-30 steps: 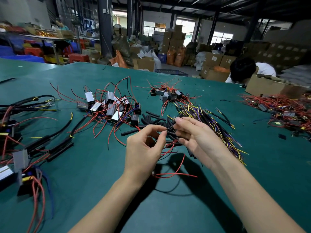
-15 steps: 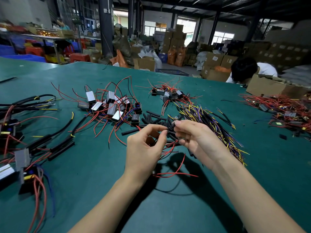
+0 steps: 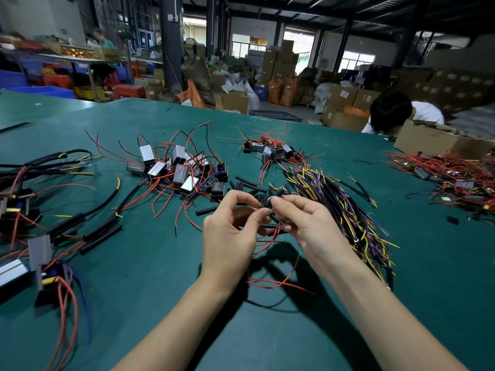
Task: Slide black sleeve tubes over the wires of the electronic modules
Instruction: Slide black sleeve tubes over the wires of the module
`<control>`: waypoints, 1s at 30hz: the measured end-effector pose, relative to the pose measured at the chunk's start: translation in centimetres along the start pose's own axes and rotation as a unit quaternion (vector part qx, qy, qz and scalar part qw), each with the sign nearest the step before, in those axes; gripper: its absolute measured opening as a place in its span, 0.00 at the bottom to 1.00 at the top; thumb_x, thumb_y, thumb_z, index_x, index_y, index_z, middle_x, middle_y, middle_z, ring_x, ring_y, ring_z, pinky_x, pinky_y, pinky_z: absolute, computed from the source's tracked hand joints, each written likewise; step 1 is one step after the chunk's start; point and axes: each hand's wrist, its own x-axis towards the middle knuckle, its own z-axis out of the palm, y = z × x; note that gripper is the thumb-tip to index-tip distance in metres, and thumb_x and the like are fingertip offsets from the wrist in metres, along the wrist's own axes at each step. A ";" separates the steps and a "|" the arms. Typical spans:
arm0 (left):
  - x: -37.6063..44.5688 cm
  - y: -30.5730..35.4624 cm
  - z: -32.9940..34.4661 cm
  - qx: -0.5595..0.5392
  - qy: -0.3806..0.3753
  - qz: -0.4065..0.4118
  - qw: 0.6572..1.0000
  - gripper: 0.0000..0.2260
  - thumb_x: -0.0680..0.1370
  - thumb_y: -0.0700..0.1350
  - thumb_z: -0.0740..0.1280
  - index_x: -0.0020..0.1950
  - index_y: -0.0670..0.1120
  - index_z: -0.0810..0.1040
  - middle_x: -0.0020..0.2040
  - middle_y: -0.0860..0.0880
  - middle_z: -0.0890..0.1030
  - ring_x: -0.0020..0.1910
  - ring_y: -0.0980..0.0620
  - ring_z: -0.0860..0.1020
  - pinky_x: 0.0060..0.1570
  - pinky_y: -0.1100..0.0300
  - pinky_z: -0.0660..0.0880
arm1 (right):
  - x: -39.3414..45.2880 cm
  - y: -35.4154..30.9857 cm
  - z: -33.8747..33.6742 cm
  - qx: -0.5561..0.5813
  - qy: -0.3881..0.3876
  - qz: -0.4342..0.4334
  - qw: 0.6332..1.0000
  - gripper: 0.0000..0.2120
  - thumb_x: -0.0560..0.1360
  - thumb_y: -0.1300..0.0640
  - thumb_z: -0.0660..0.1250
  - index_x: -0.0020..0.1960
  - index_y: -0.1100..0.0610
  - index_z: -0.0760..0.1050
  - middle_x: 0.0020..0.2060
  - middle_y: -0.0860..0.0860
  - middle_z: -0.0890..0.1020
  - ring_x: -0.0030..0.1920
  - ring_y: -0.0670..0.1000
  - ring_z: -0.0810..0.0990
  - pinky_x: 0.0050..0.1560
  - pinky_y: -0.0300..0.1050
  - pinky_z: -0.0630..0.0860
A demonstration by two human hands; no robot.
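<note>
My left hand (image 3: pixel 230 231) and my right hand (image 3: pixel 308 223) meet above the green table (image 3: pixel 160 303), fingertips close together. Between them I pinch a short black sleeve tube (image 3: pixel 277 195) and thin wires; what my left fingertips pinch is partly hidden. Red wires (image 3: pixel 270 282) trail down from my hands onto the table. Loose black sleeve tubes (image 3: pixel 245 183) lie just beyond my fingers. A heap of silver and black modules with red wires (image 3: pixel 176 167) sits to the upper left.
A bundle of black, yellow and purple wires (image 3: pixel 348 210) lies right of my hands. Sleeved assemblies (image 3: pixel 53 210) cover the left side. A second module pile (image 3: pixel 270 151) sits farther back, another red-wire heap (image 3: pixel 455 178) at far right by a cardboard box (image 3: pixel 434 141). A person bends behind it.
My hands have stayed in place. The fingertips have shifted slightly, and the sleeve tube now sticks up a little above my right fingers.
</note>
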 end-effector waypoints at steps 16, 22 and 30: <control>0.5 -0.2 -1.0 0.141 -0.044 0.013 0.989 0.06 0.72 0.40 0.73 0.37 0.50 0.82 0.34 0.57 0.83 0.36 0.63 0.79 0.42 0.73 0.70 | 0.2 0.6 -0.5 -0.026 0.035 -0.065 0.997 0.05 0.73 0.60 0.70 0.39 0.55 0.79 0.33 0.44 0.81 0.37 0.40 0.78 0.40 0.28 0.72; 0.5 -0.5 -0.9 0.119 -0.025 -0.026 0.992 0.05 0.70 0.43 0.75 0.38 0.52 0.81 0.34 0.59 0.82 0.33 0.63 0.77 0.36 0.70 0.71 | -0.2 0.6 -0.2 -0.118 -0.024 -0.091 0.989 0.11 0.74 0.62 0.70 0.34 0.54 0.77 0.27 0.41 0.76 0.32 0.40 0.72 0.37 0.29 0.69; 0.8 -1.1 -2.0 0.224 -0.100 0.018 0.969 0.03 0.70 0.43 0.75 0.38 0.48 0.82 0.37 0.56 0.80 0.43 0.55 0.78 0.51 0.53 0.73 | 0.0 1.0 -0.3 -0.119 0.007 -0.099 0.988 0.09 0.73 0.61 0.71 0.35 0.55 0.76 0.28 0.41 0.75 0.32 0.41 0.70 0.38 0.30 0.68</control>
